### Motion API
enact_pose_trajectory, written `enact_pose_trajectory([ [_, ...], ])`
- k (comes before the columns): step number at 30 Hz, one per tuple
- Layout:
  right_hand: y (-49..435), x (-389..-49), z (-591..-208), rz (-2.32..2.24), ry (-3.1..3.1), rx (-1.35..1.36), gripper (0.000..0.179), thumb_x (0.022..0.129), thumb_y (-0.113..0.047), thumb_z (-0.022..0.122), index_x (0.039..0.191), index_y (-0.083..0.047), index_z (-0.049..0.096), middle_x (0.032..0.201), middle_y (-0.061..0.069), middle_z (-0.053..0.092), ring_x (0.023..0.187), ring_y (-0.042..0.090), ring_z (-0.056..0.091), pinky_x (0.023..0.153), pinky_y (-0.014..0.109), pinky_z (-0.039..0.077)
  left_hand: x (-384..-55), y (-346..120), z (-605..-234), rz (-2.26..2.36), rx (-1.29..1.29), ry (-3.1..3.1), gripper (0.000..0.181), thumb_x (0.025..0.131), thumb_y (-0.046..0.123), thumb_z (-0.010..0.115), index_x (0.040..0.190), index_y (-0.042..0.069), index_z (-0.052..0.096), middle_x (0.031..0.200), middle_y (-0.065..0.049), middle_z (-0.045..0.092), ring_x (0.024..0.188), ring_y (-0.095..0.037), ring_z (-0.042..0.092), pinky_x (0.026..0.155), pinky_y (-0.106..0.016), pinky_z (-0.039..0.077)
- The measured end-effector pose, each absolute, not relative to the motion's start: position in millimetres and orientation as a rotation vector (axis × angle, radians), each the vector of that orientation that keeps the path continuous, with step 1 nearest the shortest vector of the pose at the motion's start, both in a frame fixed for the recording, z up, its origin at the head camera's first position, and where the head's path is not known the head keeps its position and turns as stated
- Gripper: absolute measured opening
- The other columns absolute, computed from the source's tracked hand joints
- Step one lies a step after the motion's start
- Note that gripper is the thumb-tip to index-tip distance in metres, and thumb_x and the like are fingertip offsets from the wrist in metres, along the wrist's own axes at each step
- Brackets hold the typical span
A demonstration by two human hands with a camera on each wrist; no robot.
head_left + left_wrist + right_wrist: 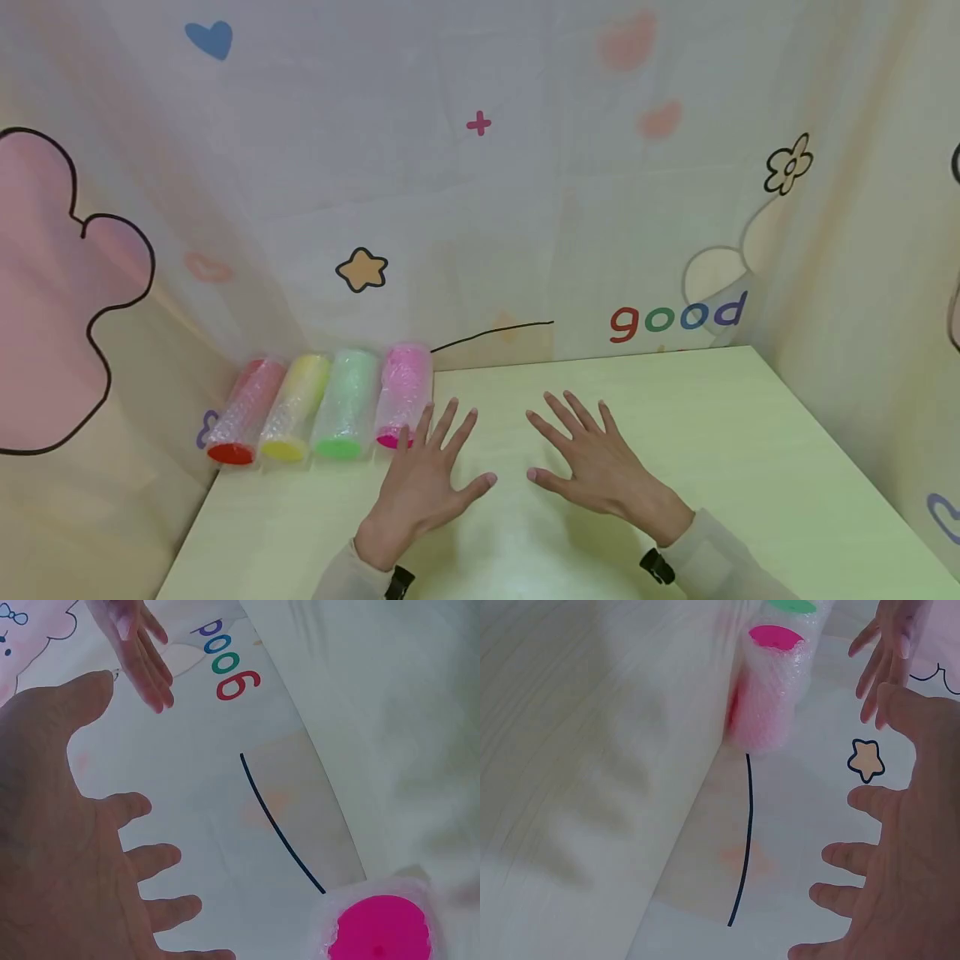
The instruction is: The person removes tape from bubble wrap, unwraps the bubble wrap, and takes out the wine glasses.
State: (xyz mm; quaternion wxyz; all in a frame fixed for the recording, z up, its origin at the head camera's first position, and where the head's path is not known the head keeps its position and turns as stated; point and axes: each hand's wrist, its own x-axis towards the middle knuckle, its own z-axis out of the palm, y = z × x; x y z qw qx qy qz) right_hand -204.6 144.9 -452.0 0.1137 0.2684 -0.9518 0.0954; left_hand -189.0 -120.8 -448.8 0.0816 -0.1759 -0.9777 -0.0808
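Note:
Both hands hover over the pale table with fingers spread and palms down, holding nothing. My left hand (423,479) is nearest to a pink cylinder in bubble wrap (407,387), and its fingertips overlap that cylinder's lower end in the head view. My right hand (607,467) is to the right of the table's middle, apart from any object. Left of the pink one lie a green wrapped cylinder (348,404), a yellow one (296,407) and a red one (247,410), side by side. The right wrist view shows the pink cylinder (769,697) with its bright end disc.
The pale wooden table (675,417) meets a printed curtain (480,208) along its back edge, with more curtain at both sides. The cylinders stand in a row at the table's back left corner. A black strap (657,567) shows at the right wrist.

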Motion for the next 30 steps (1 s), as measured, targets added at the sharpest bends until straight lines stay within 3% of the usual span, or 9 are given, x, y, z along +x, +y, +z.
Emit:
enact_pose_trajectory([
  [11, 146.3, -202.4, -455.5, 0.322, -2.776, 0.777, 0.073, 0.091, -0.067, 0.050, 0.152, -0.030, 0.037, 0.162, 0.005, 0.031, 0.149, 0.034, 0.028, 0.113, 0.066, 0.026, -205.0, -137.9, -454.9, -0.306, -0.410, -2.887, 0.082, 0.089, 0.067, 0.051, 0.156, 0.027, 0.028, 0.164, -0.007, 0.025, 0.150, -0.039, 0.021, 0.113, -0.066, 0.028],
  [22, 150.5, -198.5, -456.3, 0.320, -2.814, 0.787, 0.071, 0.091, -0.068, 0.049, 0.151, -0.031, 0.039, 0.159, 0.005, 0.035, 0.147, 0.033, 0.032, 0.112, 0.065, 0.029, -236.0, -163.0, -473.0, -0.438, -0.254, -2.820, 0.078, 0.090, 0.051, 0.062, 0.153, 0.014, 0.034, 0.161, -0.018, 0.027, 0.145, -0.049, 0.025, 0.109, -0.067, 0.033],
  [30, 150.8, -196.3, -457.4, 0.312, -2.849, 0.794, 0.069, 0.092, -0.067, 0.049, 0.151, -0.032, 0.040, 0.159, 0.005, 0.037, 0.147, 0.033, 0.031, 0.112, 0.066, 0.028, -251.4, -176.1, -488.3, -0.469, -0.179, -2.819, 0.075, 0.091, 0.040, 0.064, 0.150, 0.003, 0.037, 0.155, -0.029, 0.029, 0.140, -0.052, 0.032, 0.112, -0.059, 0.036],
])
